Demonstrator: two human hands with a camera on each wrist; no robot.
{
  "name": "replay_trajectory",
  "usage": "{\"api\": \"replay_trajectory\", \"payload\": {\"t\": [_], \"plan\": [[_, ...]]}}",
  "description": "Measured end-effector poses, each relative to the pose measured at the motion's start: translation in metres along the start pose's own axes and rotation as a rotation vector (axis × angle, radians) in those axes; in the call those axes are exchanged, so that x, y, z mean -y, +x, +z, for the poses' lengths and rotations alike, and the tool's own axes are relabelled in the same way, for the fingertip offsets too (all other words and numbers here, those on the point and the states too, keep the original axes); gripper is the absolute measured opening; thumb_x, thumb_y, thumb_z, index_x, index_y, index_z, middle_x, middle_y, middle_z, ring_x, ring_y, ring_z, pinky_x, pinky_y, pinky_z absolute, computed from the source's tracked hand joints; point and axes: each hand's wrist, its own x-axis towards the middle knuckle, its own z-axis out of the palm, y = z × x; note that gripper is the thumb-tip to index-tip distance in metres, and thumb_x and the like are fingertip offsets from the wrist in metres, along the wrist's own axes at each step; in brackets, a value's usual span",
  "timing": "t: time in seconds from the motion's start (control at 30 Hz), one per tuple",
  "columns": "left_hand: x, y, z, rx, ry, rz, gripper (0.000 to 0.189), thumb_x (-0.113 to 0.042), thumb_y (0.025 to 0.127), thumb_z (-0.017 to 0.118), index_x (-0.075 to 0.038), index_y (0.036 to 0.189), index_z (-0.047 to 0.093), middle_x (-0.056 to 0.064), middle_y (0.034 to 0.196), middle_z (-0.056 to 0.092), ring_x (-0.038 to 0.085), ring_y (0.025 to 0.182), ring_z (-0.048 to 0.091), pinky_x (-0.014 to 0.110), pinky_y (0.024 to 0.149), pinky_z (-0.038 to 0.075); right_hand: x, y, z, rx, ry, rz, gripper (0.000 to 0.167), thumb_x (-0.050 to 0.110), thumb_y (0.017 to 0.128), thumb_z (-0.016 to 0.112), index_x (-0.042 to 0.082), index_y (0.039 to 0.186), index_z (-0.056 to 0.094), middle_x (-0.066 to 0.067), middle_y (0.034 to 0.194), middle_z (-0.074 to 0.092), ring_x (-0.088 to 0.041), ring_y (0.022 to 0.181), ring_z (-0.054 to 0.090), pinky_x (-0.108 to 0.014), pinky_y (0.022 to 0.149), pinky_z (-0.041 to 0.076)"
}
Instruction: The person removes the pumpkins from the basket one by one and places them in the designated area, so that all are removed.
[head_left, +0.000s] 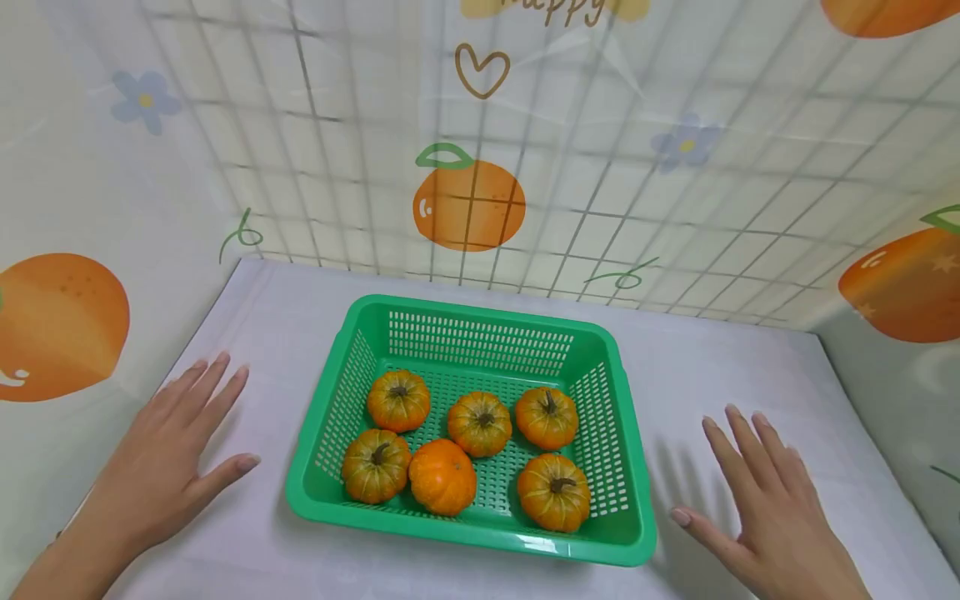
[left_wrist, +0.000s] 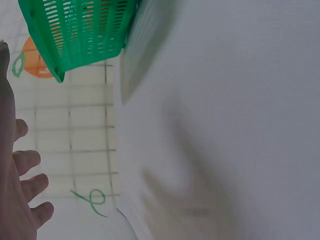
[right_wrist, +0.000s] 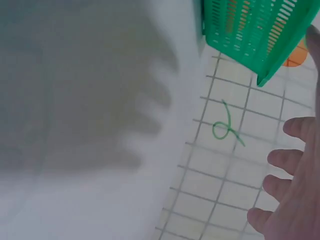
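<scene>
A green plastic basket point(head_left: 480, 540) with slotted walls stands on the white surface between both hands. Several small orange pumpkins lie in it, among them a striped pumpkin point(head_left: 398, 401) at the back left and a smoother, brighter pumpkin point(head_left: 442, 477) at the front. My left hand point(head_left: 161, 454) is held over the surface to the basket's left, fingers spread, touching nothing. To the right of the basket, my right hand point(head_left: 772, 508) hovers with its fingers spread and holds nothing. Both wrist views show the basket's side wall point(left_wrist: 90, 30) apart from the fingers.
The white tabletop point(head_left: 277, 308) surrounds the basket. Behind it rises a backdrop point(head_left: 360, 192) printed with a grid, oranges and flowers. Similar printed panels flank the left and right sides, close to the hands. Shadows of the hands fall on the tabletop.
</scene>
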Motion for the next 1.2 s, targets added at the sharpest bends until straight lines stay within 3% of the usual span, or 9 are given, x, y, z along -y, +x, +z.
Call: {"api": "replay_trajectory", "payload": {"t": [0.2,0.3,0.37,0.43,0.6,0.77,0.93,1.07,1.2], "plan": [[-0.009,0.012,0.000,0.038,-0.043,-0.047,0.095,-0.052,0.093,0.074,-0.015,0.167,0.026,0.012,0.170,0.027,0.037,0.153,0.026,0.037,0.128,0.009,0.011,0.006,-0.011,-0.023,0.045,-0.068,0.117,0.056,0.082,0.083,0.014,0.168,0.017,-0.019,0.172,0.014,-0.039,0.159,0.003,-0.050,0.125,-0.011],[-0.016,0.020,0.002,0.062,-0.078,-0.064,0.097,-0.045,0.092,0.077,-0.016,0.168,0.023,0.011,0.170,0.026,0.036,0.154,0.026,0.038,0.128,0.012,0.020,0.012,-0.016,0.015,0.082,-0.041,0.114,0.061,0.084,0.081,0.017,0.168,0.018,-0.018,0.171,0.019,-0.043,0.154,0.018,-0.064,0.122,0.015],[-0.020,0.024,0.005,0.069,-0.092,-0.064,0.096,-0.043,0.094,0.076,-0.016,0.168,0.022,0.010,0.170,0.027,0.035,0.154,0.027,0.037,0.128,0.011,0.027,0.017,-0.020,0.049,0.108,-0.015,0.112,0.064,0.085,0.079,0.018,0.168,0.020,-0.017,0.170,0.021,-0.044,0.149,0.026,-0.072,0.110,0.033],[-0.024,0.029,0.007,0.072,-0.110,-0.055,0.092,-0.041,0.096,0.074,-0.016,0.168,0.021,0.009,0.170,0.027,0.034,0.154,0.026,0.035,0.127,0.011,0.034,0.021,-0.023,0.084,0.117,0.004,0.111,0.067,0.084,0.077,0.019,0.168,0.022,-0.015,0.170,0.023,-0.045,0.144,0.032,-0.075,0.094,0.044],[-0.036,0.040,0.011,0.081,-0.142,-0.033,0.086,-0.037,0.101,0.068,-0.016,0.168,0.019,0.007,0.170,0.027,0.032,0.155,0.027,0.030,0.127,0.009,0.047,0.026,-0.027,0.087,0.138,-0.068,0.102,0.066,0.085,0.077,0.021,0.165,0.033,-0.010,0.171,0.025,-0.040,0.149,0.031,-0.072,0.094,0.047],[-0.049,0.051,0.012,0.115,-0.159,-0.024,0.083,-0.039,0.103,0.065,-0.017,0.168,0.019,0.007,0.169,0.031,0.032,0.154,0.029,0.041,0.126,0.019,0.061,0.032,-0.029,0.013,0.135,-0.223,0.085,0.058,0.085,0.082,0.019,0.154,0.052,-0.003,0.169,0.031,-0.030,0.155,0.025,-0.068,0.097,0.050],[-0.061,0.063,0.012,0.175,-0.174,-0.062,0.075,-0.047,0.106,0.060,-0.014,0.166,0.028,0.007,0.167,0.034,0.032,0.151,0.033,0.058,0.118,0.032,0.075,0.041,-0.030,-0.012,0.130,-0.322,0.076,0.057,0.087,0.081,0.020,0.150,0.058,0.001,0.161,0.044,-0.025,0.150,0.037,-0.057,0.099,0.054],[-0.070,0.073,0.011,0.224,-0.179,-0.093,0.074,-0.052,0.106,0.056,-0.004,0.160,0.038,0.014,0.165,0.036,0.038,0.147,0.038,0.061,0.116,0.034,0.082,0.047,-0.030,0.012,0.150,-0.369,0.077,0.059,0.088,0.079,0.021,0.151,0.057,0.001,0.155,0.052,-0.026,0.143,0.048,-0.052,0.099,0.055],[-0.075,0.080,0.011,0.238,-0.158,-0.112,0.075,-0.050,0.106,0.057,0.004,0.157,0.040,0.019,0.163,0.036,0.043,0.145,0.040,0.063,0.115,0.034,0.087,0.053,-0.028,0.035,0.164,-0.403,0.076,0.059,0.084,0.084,0.020,0.145,0.062,0.002,0.150,0.057,-0.027,0.139,0.052,-0.052,0.103,0.052]]}}
